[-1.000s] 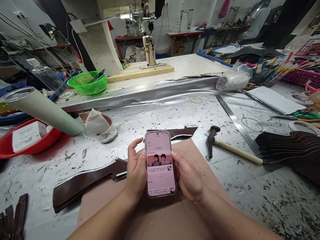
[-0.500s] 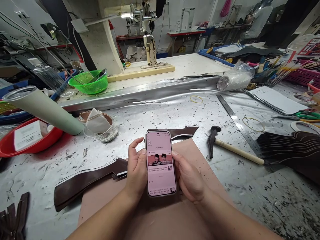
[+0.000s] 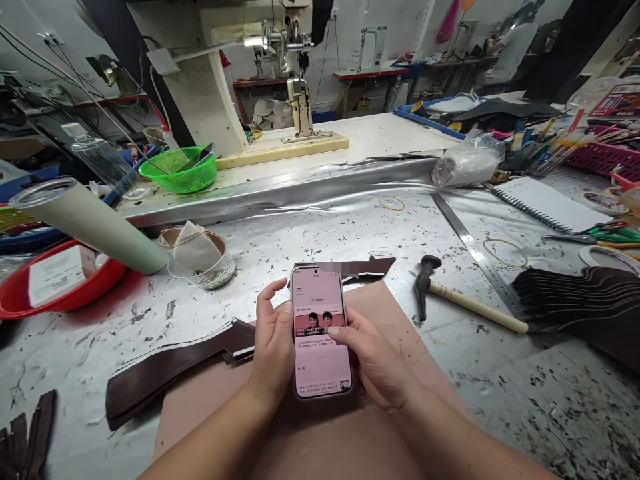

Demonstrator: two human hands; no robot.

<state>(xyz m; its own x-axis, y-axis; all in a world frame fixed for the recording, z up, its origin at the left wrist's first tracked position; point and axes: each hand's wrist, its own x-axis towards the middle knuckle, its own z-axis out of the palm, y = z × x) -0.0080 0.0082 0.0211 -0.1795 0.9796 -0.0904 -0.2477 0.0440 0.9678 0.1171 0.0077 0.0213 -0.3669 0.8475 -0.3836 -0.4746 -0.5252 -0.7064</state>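
Between my two hands is an upright smartphone (image 3: 320, 363), its lit screen showing text and a picture of two people. My left hand (image 3: 274, 343) grips its left edge, index finger curled near the top corner. Along the right edge, my right hand (image 3: 377, 360) holds the phone, thumb lying over the screen at the picture. Beneath is a pinkish-brown board (image 3: 215, 413). Dark brown leather pieces (image 3: 175, 373) lie left of my left hand, and another dark strip (image 3: 377, 267) lies behind the phone. To the right rests a hammer (image 3: 477, 307) with a wooden handle.
A steel ruler (image 3: 470, 240) and stacked dark leather strips (image 3: 575, 307) lie right. On the left are a red bowl (image 3: 107, 280), a pale tumbler (image 3: 95, 223) and a cord coil (image 3: 217, 273). A sewing machine (image 3: 303, 110) and green basket (image 3: 180, 177) stand behind. A person (image 3: 515, 47) is far off.
My right thumb has moved from the phone's right edge onto the screen, over the picture. The phone stays in both hands, and the view has shifted slightly.
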